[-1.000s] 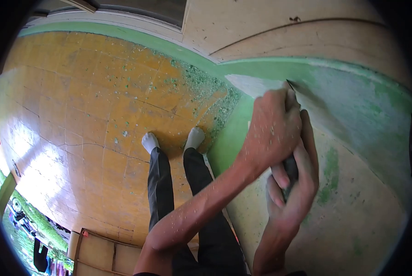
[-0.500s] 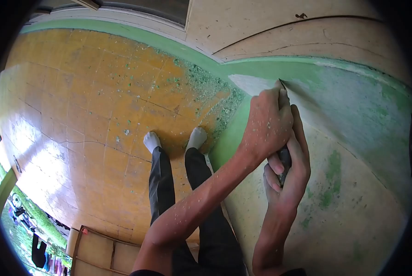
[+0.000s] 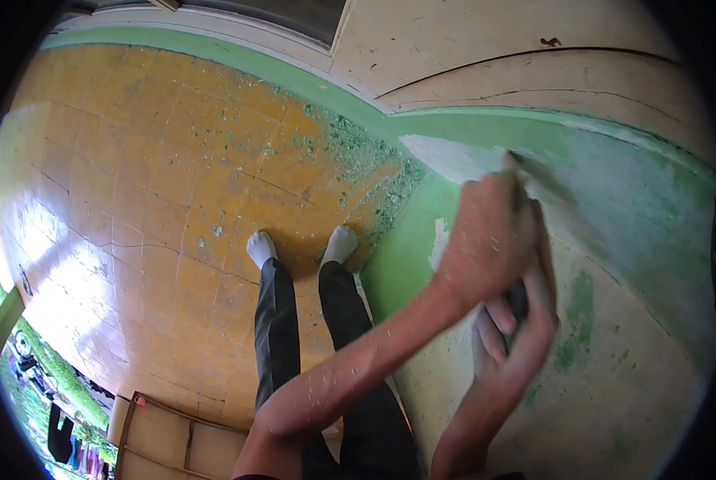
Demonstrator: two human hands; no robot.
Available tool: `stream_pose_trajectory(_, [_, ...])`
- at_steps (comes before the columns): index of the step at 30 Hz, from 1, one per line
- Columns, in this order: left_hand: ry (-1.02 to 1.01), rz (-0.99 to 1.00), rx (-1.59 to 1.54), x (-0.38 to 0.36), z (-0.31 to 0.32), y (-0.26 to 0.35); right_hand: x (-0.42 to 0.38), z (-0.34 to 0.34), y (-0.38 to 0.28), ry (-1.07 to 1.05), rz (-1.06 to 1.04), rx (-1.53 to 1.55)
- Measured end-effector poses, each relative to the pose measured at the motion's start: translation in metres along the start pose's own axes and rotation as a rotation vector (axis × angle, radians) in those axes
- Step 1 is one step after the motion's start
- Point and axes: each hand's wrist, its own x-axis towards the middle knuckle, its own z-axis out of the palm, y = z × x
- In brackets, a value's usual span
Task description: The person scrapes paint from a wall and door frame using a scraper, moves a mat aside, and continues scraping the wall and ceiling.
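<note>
Both my hands are wrapped round a dark-handled paint scraper (image 3: 516,304), one above the other, against the painted wall. My left hand (image 3: 486,236) is closed on its upper part, near the blade end. Lower down, my right hand (image 3: 530,324) grips the handle with curled fingers. The blade is mostly hidden and blurred by motion, its end close to the green wall band (image 3: 470,128). Beside it lies a pale scraped patch (image 3: 438,156). Small flecks of paint cling to my left hand and forearm.
Green and whitish paint chips (image 3: 366,152) litter the yellow tiled floor (image 3: 150,160) along the wall corner. My feet in light socks (image 3: 340,242) stand close by. A wooden-framed panel (image 3: 162,432) is at the lower left. A window or door frame (image 3: 294,44) is at the top.
Both hands and the scraper have shifted right and down in view, and are more blurred. A small pale chipped spot on the green wall now shows left of my left hand.
</note>
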Motion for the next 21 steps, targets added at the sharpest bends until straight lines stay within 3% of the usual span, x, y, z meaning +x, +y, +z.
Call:
stream_pose_trajectory(5, [0.018,0.063,0.023,-0.007,0.009,-0.002,0.023,-0.009,0.017,-0.038,0.113,0.083])
stream_pose_trajectory(6, [0.028,0.069,0.035,-0.001,0.005,-0.002,0.01,-0.002,0.006,0.045,0.063,-0.004])
stream_pose_trajectory(8, [0.029,0.061,0.069,-0.004,0.008,-0.002,0.011,-0.011,0.012,-0.1,-0.036,-0.014])
stream_pose_trajectory(14, [-0.03,0.014,0.044,-0.013,0.008,0.011,0.004,-0.007,-0.001,-0.009,-0.041,-0.041])
stream_pose_trajectory(16, [-0.009,-0.021,0.013,-0.009,0.011,0.008,0.01,-0.019,0.004,-0.061,-0.015,0.004])
stream_pose_trajectory(18, [0.025,-0.04,-0.005,-0.008,0.009,0.006,0.02,-0.016,0.006,-0.048,0.151,0.114])
stream_pose_trajectory(21, [0.022,-0.002,0.067,-0.002,0.005,0.003,0.012,-0.009,-0.002,-0.103,0.107,0.096])
